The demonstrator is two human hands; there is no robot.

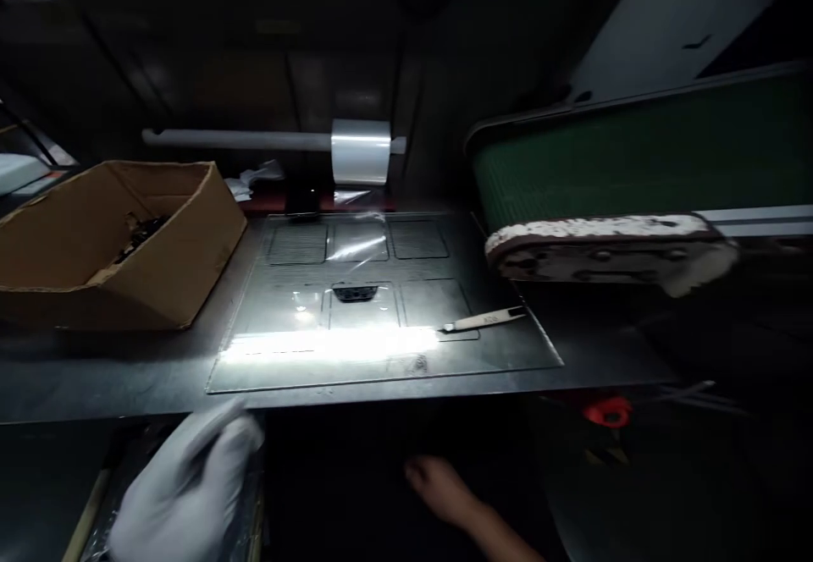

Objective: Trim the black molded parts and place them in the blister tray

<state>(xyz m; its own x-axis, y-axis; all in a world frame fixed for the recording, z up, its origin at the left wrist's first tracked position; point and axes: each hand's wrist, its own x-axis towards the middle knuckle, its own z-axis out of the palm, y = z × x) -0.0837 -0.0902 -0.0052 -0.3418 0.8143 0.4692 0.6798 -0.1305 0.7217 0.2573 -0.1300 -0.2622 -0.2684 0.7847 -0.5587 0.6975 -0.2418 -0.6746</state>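
Note:
My left hand (190,486), in a white glove, is low at the left, just in front of the table edge. Its fingers are curled in with the thumb against them; what they hold, if anything, I cannot make out. My right hand (441,490) is bare, below the table edge, blurred and in the dark, its fingers hard to see. On the table lies a clear sheet (374,360) over several outlined rectangles. A small black curved part (354,293) sits near the sheet's middle. To its right lies a pale tool with a dark pointed tip, resembling tweezers (486,320).
An open cardboard box (158,283) with dark pieces inside stands at the left. A roll of clear film (361,152) hangs on a bar behind. A green conveyor belt (635,164) juts in from the right. Red-handled scissors (608,411) show below it.

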